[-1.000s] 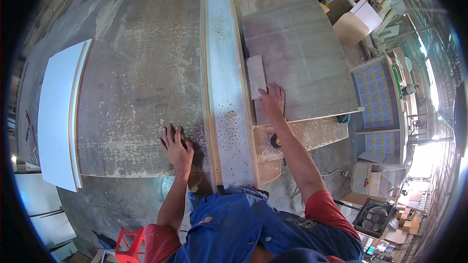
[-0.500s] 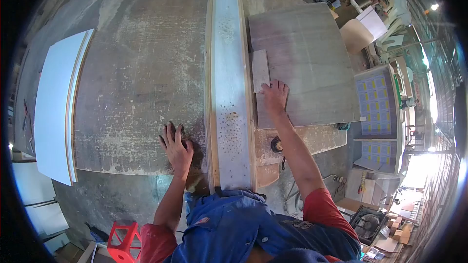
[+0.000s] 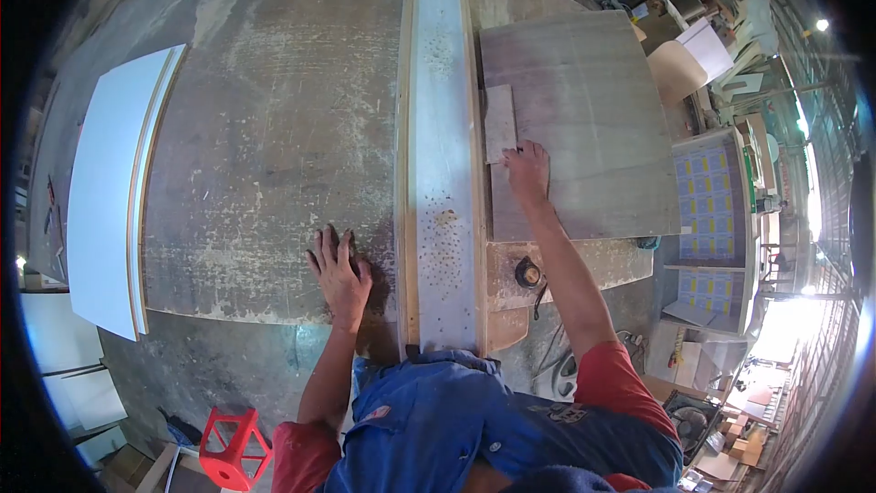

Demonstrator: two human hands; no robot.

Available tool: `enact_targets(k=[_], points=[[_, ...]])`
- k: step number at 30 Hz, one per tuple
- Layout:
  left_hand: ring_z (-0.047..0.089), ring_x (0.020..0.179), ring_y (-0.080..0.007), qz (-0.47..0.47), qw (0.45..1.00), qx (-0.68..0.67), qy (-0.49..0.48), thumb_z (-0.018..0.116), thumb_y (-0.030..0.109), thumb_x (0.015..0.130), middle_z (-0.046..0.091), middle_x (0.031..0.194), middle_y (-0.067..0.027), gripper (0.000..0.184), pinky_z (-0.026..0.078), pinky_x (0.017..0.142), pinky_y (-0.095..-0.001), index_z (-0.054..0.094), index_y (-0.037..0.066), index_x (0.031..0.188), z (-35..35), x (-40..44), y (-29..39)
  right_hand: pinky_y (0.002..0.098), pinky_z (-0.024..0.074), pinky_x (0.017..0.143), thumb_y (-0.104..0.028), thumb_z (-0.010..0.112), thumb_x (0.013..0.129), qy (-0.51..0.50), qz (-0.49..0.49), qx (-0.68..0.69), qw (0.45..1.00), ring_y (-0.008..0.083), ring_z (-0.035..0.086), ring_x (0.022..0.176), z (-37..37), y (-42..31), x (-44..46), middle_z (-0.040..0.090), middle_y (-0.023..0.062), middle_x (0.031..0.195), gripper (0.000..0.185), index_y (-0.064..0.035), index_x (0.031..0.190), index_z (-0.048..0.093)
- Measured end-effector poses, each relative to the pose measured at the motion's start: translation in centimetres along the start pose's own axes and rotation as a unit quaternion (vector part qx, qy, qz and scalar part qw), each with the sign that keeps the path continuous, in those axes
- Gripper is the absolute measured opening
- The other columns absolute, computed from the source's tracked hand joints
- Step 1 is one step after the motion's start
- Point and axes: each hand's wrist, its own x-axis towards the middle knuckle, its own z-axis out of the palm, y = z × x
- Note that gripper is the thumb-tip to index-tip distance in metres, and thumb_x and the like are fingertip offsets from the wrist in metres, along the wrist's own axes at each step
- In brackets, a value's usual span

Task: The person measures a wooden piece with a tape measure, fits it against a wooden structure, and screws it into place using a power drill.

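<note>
My left hand [image 3: 341, 279] rests on the worn brown tabletop [image 3: 274, 146] with its fingers spread and nothing in it. My right hand [image 3: 529, 173] has its fingers on the lower end of a short pale wooden strip [image 3: 499, 120]. That strip lies along the left edge of a square grey-brown board [image 3: 584, 128]. Between my hands runs a long light blue-white panel [image 3: 436, 137] with wooden edges, marked by many small specks. A round black tape-like object [image 3: 527, 272] sits near my right forearm.
White panels [image 3: 109, 192] lie stacked at the table's left side. A red stool [image 3: 234, 447] stands on the floor at lower left. At the right are a cabinet-like box [image 3: 710, 219] with yellow-marked sheets and a curved brown piece [image 3: 675, 71].
The whole view has shifted, with the table items appearing farther right and slightly higher. My right hand stays at the strip's lower end, and my left hand remains spread on the tabletop.
</note>
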Motion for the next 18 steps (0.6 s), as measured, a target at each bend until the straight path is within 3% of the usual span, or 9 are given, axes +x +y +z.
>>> enact_targets(k=[4, 6, 13, 18], points=[[0.029, 0.147, -0.0400, -0.005, 1.000, -0.007, -0.005, 0.070, 0.009, 0.077, 0.038, 0.155, -0.0168, 0.067, 0.019, 0.120, -0.0629, 0.048, 0.015, 0.140, 0.1, 0.0, -0.2, 0.0449, 0.0456, 0.085, -0.020, 0.076, 0.077, 0.028, -0.032, -0.007, 0.999, 0.0301, 0.057, 0.101, -0.1, 0.2, -0.1, 0.060, 0.0078, 0.100, 0.019, -0.0143, 0.096, 0.075], [0.029, 0.147, -0.0400, -0.010, 1.000, -0.010, -0.008, 0.070, 0.009, 0.077, 0.037, 0.155, -0.0169, 0.067, 0.018, 0.120, -0.0629, 0.048, 0.015, 0.140, 0.1, 0.0, -0.2, 0.0456, 0.0455, 0.088, -0.015, 0.072, 0.077, 0.012, -0.006, -0.008, 1.000, 0.0295, 0.057, 0.101, -0.2, -0.2, 0.2, 0.060, 0.0083, 0.100, 0.018, -0.0171, 0.094, 0.075], [0.029, 0.147, -0.0408, -0.012, 1.000, -0.006, -0.012, 0.069, 0.014, 0.076, 0.038, 0.154, -0.0188, 0.066, 0.020, 0.119, -0.0638, 0.050, 0.014, 0.139, 0.0, 0.1, -0.2, 0.0442, 0.0449, 0.085, -0.016, 0.075, 0.077, -0.003, 0.022, -0.055, 0.998, 0.0288, 0.058, 0.099, -0.4, -0.6, 2.2, 0.060, 0.0066, 0.096, 0.015, -0.0166, 0.092, 0.076], [0.027, 0.148, -0.0399, -0.027, 0.999, -0.006, -0.025, 0.069, 0.013, 0.078, 0.036, 0.156, -0.0175, 0.067, 0.019, 0.120, -0.0633, 0.048, 0.015, 0.141, -0.1, 0.2, -0.1, 0.0453, 0.0473, 0.078, -0.012, 0.074, 0.076, 0.019, 0.014, -0.030, 0.999, 0.0297, 0.060, 0.089, 0.3, 0.1, 4.2, 0.059, 0.0094, 0.086, 0.006, -0.0126, 0.082, 0.074]])
